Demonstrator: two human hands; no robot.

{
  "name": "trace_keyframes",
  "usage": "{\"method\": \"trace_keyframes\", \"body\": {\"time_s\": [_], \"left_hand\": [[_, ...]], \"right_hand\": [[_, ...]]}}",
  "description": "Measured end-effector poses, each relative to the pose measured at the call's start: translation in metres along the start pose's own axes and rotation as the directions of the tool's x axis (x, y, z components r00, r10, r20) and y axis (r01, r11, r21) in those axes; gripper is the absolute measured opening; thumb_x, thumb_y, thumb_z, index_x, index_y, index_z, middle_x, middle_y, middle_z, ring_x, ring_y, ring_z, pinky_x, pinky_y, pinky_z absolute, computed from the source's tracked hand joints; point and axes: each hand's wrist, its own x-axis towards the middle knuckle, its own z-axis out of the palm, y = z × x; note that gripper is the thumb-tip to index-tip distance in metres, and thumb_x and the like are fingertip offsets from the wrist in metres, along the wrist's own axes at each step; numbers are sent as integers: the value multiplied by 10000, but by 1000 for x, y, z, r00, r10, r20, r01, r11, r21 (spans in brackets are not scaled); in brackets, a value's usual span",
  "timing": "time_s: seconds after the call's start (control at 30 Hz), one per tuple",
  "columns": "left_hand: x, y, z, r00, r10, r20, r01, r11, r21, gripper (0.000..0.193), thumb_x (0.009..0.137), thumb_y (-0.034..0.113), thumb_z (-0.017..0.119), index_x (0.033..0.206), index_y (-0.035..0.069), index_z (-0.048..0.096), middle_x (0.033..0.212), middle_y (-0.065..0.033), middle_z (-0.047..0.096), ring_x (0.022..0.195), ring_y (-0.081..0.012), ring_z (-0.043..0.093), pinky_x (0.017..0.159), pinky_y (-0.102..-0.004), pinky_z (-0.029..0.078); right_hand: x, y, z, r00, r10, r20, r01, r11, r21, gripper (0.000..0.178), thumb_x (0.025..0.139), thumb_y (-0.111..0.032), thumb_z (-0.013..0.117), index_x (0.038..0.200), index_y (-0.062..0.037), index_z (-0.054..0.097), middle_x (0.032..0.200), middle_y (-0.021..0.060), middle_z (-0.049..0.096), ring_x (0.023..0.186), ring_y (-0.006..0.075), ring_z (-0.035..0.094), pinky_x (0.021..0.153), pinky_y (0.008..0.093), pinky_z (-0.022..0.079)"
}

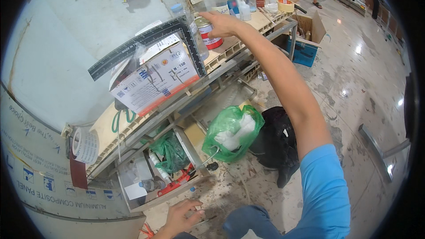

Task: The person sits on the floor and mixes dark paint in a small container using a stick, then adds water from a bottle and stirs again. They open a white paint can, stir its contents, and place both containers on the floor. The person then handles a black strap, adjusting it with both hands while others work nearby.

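Right hand: we reach up and over the bench shelf with the right hand [221, 23], index finger stretched out and thumb lower, right at the top of the red-and-white can [212, 42].
Right grip: we cannot tell whether the fingers close on anything; the hand itself hides its far side.
Can: it stands upright on the pale shelf board [230, 44], between the clear blue-capped bottle [178, 9] and the green-capped bottle [219, 2].
Finger placement: if we take the can, we do best to wrap thumb and fingers around its side rather than pinch the lid.
Neighbours: we keep our knuckles clear of the small white bottle [244, 12] and the green-capped one, since both look easy to tip.
Black square: the ruler [119, 57] leans about the white carton [155, 77] beside the can, so a straight lift seems safer than a sideways drag.
Left hand: our left hand [181, 217] hangs low near the open drawer [170, 199], fingers loosely curled, thumb apart, nothing visible in it.
Footing: we mind the green bag [234, 135] and black bag [276, 144] on the floor below our outstretched arm.
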Motion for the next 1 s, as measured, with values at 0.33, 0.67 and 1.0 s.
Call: {"method": "trace_keyframes", "body": {"time_s": [0.33, 0.67, 1.0], "left_hand": [[26, 13, 9, 1000, 26, 13, -26, 1000, -3, 336, 899, 257, 826, 1195, 126, 734, 1037, -71, 739, 875, -222, 739, 741, -357, 586], [35, 13, 17, 1000, 17, 20, -16, 998, -67, 353, 883, 226, 828, 1199, 116, 716, 1083, -78, 745, 902, -224, 747, 769, -366, 591], [86, 41, -2, 979, 185, -84, -191, 979, -76, 348, 875, 184, 836, 1185, 82, 713, 1091, -88, 752, 856, -218, 728, 738, -356, 577]], "right_hand": [[19, 8, -9, 999, -36, 10, 35, 994, 106, 1125, 602, -413, 924, 1610, -266, 447, 1310, 246, 704, 1221, 410, 669, 1032, 470, 540], [-11, 21, -28, 990, -139, 15, 111, 843, 526, 953, 626, -222, 942, 1515, -183, 599, 1281, 150, 749, 1174, 285, 711, 1032, 390, 547], [-8, 25, -65, 962, -184, 201, 91, 913, 397, 981, 612, -223, 948, 1526, -181, 591, 1162, 107, 769, 842, 192, 709, 629, 331, 553]]}}
